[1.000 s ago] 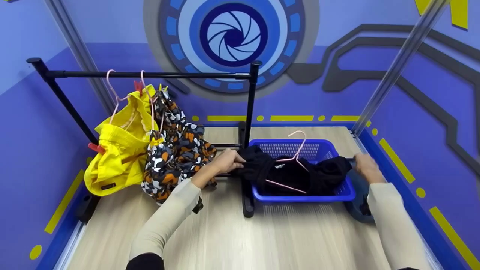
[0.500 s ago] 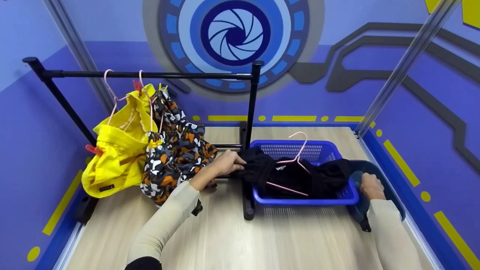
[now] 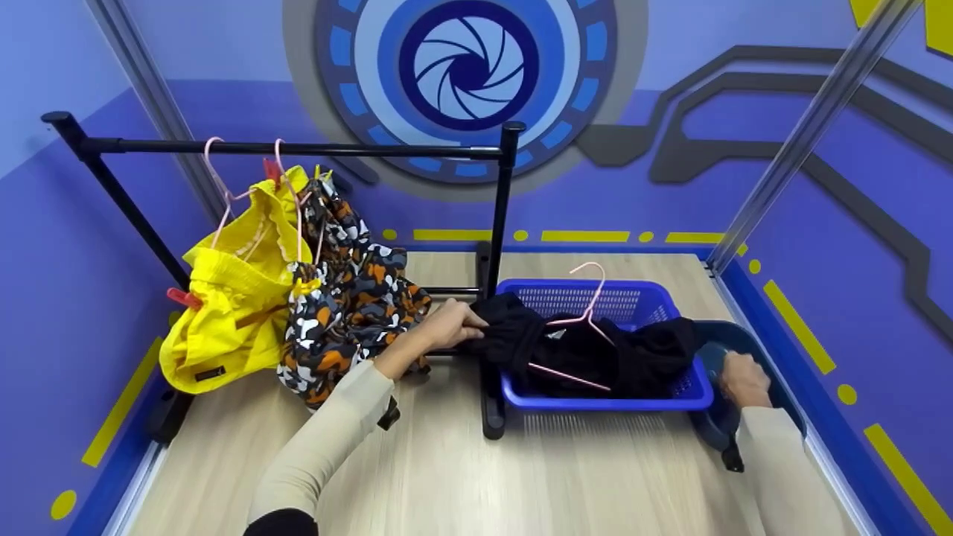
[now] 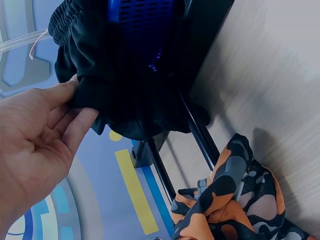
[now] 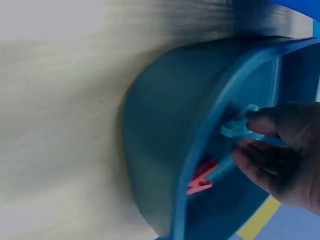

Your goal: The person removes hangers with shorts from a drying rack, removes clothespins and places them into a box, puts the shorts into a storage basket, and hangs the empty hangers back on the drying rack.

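Observation:
My left hand [image 3: 449, 325] pinches the edge of a black garment [image 3: 514, 335] between thumb and fingers. A pink hanger [image 3: 569, 377] lies in the garment's opening, its hook sticking up. Both rest over a blue perforated basket [image 3: 610, 404]. In the left wrist view, the gathered black cloth [image 4: 87, 50] hangs from my fingertips. My right hand [image 3: 744, 380] reaches into a teal tub [image 5: 155, 135] to the right of the basket. There, in the right wrist view, thumb and fingers hold a light blue clothespin [image 5: 232, 131]. A red clothespin [image 5: 201, 177] lies below it in the tub.
A black clothes rack [image 3: 320, 150] stands at left, one foot beside the basket. Yellow shorts [image 3: 238, 320] and a camouflage-patterned garment [image 3: 357, 298] hang there on pink hangers with clothespins. Blue panels [image 3: 819, 260] close in the sides and back of the wooden tabletop [image 3: 566, 476].
My right hand has left the right end of the black garment and moved down into the teal tub, where it holds a clothespin. My left hand keeps its grip on the garment.

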The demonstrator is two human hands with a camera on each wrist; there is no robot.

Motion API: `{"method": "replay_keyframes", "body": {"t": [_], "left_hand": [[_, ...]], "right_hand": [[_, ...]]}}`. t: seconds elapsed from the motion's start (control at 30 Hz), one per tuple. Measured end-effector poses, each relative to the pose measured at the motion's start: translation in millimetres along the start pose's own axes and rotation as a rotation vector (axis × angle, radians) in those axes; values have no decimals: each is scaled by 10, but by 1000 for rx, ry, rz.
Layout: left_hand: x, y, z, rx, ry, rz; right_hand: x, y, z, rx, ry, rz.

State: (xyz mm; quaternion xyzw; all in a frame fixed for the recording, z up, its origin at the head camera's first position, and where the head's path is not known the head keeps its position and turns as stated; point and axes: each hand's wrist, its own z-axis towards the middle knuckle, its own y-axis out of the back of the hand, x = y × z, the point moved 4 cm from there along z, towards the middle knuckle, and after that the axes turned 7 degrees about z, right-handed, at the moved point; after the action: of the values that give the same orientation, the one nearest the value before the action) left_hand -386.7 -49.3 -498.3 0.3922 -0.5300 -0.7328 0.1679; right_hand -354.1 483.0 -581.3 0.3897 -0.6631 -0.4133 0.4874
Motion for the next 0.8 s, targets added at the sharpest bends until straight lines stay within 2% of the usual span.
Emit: {"method": "replay_keyframes", "body": {"t": [0.17, 0.3, 0.4, 0.47, 0.57, 0.67, 0.8], "left_hand": [[-3, -3, 7, -4, -10, -3], [-9, -12, 13, 7, -10, -7], [-12, -9, 11, 9, -10, -8], [-11, -9, 8, 9, -6, -11], [-14, -8, 6, 9, -6, -9], [-17, -13, 6, 7, 5, 12], [-38, -14, 9, 6, 12, 41]], "right_hand": [[234, 232, 68, -155, 93, -76], [621, 442, 55, -346, 187, 16], [986, 540, 13, -492, 322, 98], [1224, 536, -23, -526, 419, 105], [1528, 422, -86, -466, 540, 93], [1739, 200, -157, -284, 626, 103], [1842, -103, -249, -25, 660, 138]]}}
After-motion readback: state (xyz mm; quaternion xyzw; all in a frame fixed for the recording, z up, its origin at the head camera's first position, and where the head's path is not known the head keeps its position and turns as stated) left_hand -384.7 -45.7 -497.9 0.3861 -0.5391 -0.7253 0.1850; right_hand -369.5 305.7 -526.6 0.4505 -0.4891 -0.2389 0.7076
